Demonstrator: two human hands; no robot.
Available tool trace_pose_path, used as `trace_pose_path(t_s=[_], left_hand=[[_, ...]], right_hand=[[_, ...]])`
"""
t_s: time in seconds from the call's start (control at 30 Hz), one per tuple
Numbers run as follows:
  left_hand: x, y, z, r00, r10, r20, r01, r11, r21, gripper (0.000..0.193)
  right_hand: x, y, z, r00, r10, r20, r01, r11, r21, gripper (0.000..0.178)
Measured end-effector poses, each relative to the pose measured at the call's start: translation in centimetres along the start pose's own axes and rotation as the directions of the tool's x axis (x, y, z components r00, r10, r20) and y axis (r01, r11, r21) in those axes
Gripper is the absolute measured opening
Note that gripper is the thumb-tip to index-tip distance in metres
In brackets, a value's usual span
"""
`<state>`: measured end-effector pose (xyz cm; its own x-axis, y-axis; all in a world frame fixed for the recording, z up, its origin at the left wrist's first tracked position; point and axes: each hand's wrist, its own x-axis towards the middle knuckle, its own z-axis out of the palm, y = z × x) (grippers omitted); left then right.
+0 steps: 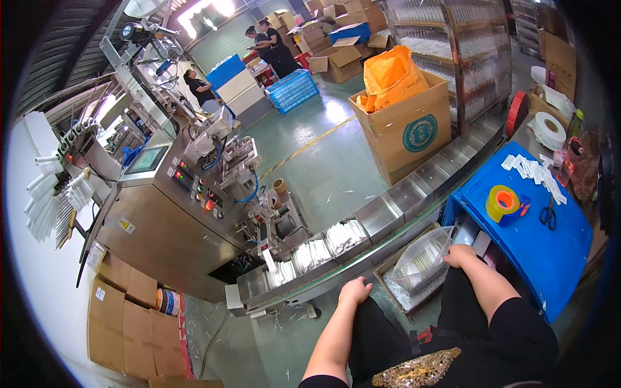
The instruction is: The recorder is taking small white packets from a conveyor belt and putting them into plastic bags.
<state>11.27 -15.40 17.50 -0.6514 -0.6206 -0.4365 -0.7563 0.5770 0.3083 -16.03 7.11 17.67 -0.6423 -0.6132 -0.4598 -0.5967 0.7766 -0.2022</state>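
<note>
My right hand (460,255) is closed at the upper right edge of a clear plastic bin (404,275), apparently gripping it. Slim white packets (424,260) lie inside the bin, which rests tilted over a cardboard box (406,307) beside my legs. Close to the near rail of the conveyor (330,268), my left hand (354,291) has its fingers curled; whatever they may hold is hidden. White stick packets (345,237) fill several of the conveyor's metal compartments at the machine's outlet, and those farther right are bare.
A steel packing machine (155,220) stands at the left. To my right, a blue table (550,258) bears tape rolls (502,202), scissors (548,216) and loose packets (533,173). Beyond the conveyor stand a carton (401,139) with an orange bag and a rack (453,58). Other people work far off.
</note>
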Motion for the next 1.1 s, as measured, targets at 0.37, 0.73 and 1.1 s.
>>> trace_pose_path(t_s=[0.37,0.73,1.1], left_hand=[[-0.2,0.2,-0.21,1.0,-0.001,-0.007,0.001,1.0,-0.011,0.048],[-0.12,0.12,-0.11,1.0,-0.006,0.003,0.006,1.0,-0.029,0.047],[-0.33,0.39,-0.4,1.0,0.011,-0.012,-0.011,1.0,-0.004,0.049]], right_hand=[[-0.2,-0.09,-0.18,1.0,-0.002,-0.01,0.002,1.0,0.002,0.039],[-0.4,-0.11,-0.32,1.0,-0.013,-0.016,0.013,1.0,0.001,0.04],[0.02,0.1,-0.05,1.0,0.001,0.004,-0.001,1.0,-0.006,0.041]])
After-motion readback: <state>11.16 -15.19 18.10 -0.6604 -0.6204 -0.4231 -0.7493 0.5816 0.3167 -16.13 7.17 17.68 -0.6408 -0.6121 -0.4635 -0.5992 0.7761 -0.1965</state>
